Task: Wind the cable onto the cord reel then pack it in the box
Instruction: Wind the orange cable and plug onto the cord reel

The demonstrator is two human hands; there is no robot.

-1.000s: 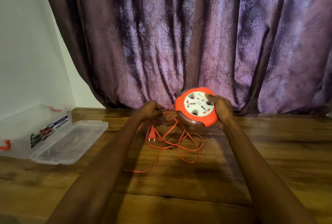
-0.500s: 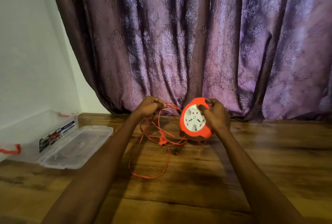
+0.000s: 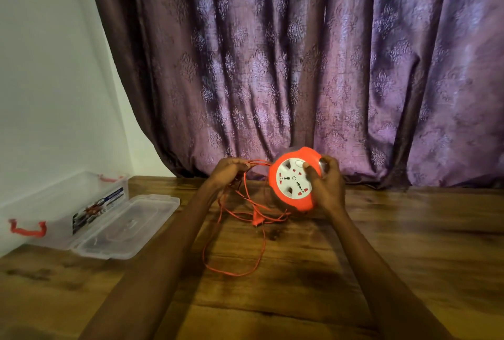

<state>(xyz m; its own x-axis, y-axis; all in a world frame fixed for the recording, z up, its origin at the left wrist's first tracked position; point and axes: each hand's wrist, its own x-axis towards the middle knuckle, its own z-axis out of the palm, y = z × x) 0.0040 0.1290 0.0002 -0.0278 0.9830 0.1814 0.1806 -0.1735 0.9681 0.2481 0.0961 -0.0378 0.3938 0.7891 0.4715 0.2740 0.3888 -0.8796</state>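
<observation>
An orange cord reel (image 3: pixel 293 180) with a white socket face is held up on edge above the wooden table, socket face towards me. My right hand (image 3: pixel 326 185) grips its right side, thumb across the white face. My left hand (image 3: pixel 229 172) pinches the thin orange cable (image 3: pixel 245 230) to the left of the reel. From there the cable hangs in loose loops onto the table, with its orange plug (image 3: pixel 257 220) lying among them. The clear plastic box (image 3: pixel 65 208) stands open at the left, its lid (image 3: pixel 128 226) folded flat beside it.
A purple patterned curtain (image 3: pixel 300 67) hangs right behind the table's (image 3: pixel 409 244) far edge. A white wall (image 3: pixel 49 80) borders the left side, with the box against it. The box has red latches (image 3: pixel 27 229) at its ends.
The reel has turned from lying face up to standing on edge and has risen. My left hand lifted the cable higher, pulling the loops and plug off their heap towards the reel.
</observation>
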